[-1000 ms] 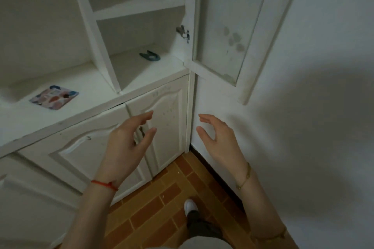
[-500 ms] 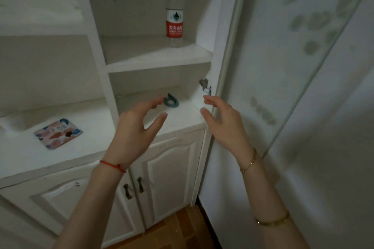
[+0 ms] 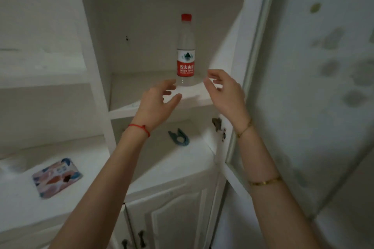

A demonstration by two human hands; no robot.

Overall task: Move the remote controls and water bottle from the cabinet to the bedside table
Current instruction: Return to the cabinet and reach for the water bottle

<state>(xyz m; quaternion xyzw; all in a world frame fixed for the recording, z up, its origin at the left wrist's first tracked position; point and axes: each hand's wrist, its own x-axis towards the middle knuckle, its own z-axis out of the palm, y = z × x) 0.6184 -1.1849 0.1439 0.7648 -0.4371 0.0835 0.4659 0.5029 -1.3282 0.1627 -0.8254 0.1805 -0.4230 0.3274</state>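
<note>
Head camera: the water bottle [image 3: 186, 50] is standing upright on the upper shelf [image 3: 141, 105] of the open cabinet [image 3: 95, 79], red cap on top and red label facing you, set toward the right of the compartment and back from the shelf's front edge. You are reaching for it with both hands at once. Your left hand [image 3: 156, 103] is hanging just below and to the left of the bottle's base, fingers spread and curled, holding nothing. Your right hand [image 3: 225, 91] is hanging to the right of the base, also spread and empty, so the two palms are facing each other with the bottle between and beyond them; neither is touching it. That cupped pose looks like preparation to close around the lower body of the bottle, where a tall, narrow container is least likely to tip. The glass door [image 3: 303, 87] is standing swung out on your right, leaving the way in clear. On the lower shelf a small blue clip [image 3: 179, 137] is lying, and farther left a patterned card [image 3: 57, 177] is resting on the counter. No remote controls are showing here.
</note>
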